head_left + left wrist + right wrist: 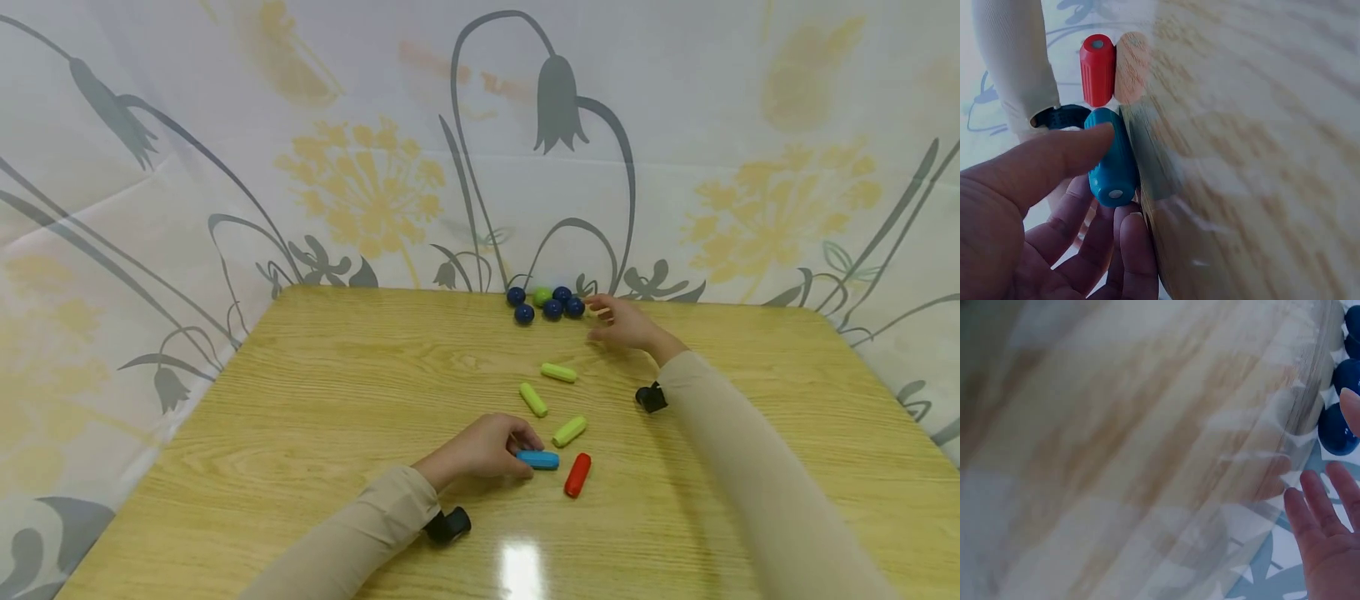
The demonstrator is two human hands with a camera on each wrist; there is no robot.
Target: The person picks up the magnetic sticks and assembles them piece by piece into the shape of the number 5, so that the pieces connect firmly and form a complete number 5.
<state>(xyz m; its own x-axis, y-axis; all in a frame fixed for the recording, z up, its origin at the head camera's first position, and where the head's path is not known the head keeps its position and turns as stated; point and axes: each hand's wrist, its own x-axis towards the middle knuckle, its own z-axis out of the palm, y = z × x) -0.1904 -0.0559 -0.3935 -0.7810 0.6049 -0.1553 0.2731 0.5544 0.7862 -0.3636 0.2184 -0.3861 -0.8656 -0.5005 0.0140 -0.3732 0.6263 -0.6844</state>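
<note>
My left hand is low over the table, its thumb and fingers around a short blue rod. In the left wrist view the thumb presses on the ridged blue rod, which has a grey disc in its end. Just beyond it lies a red rod of the same shape. Far back, my right hand is beside the rightmost dark blue ball. The right wrist view shows its fingers spread and the thumb tip overlapping a blue ball; whether they touch cannot be told.
Several dark blue balls and one green ball are grouped at the table's back edge, before a flowered cloth. Three yellow-green rods lie between my hands on the wooden table.
</note>
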